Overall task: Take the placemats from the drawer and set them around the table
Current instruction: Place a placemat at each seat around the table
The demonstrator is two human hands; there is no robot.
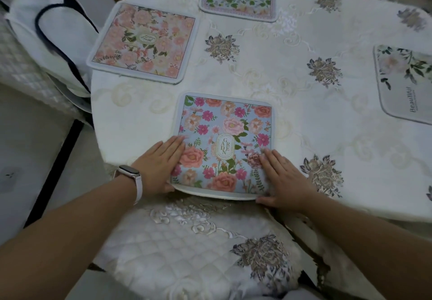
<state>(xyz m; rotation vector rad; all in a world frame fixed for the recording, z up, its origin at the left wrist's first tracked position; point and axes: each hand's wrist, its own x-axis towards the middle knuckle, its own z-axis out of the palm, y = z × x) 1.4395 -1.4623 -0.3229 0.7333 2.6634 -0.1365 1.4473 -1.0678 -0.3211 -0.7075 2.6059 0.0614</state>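
Blue placemat (224, 136) beneath flat fingers (174, 146)

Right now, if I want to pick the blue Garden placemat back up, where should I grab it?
Pinch the blue Garden placemat at its near edge, coming from your side. That edge seems to overhang the table rim, pale underside showing, so a thumb likely slips beneath; the other three edges lie flat on the cloth.
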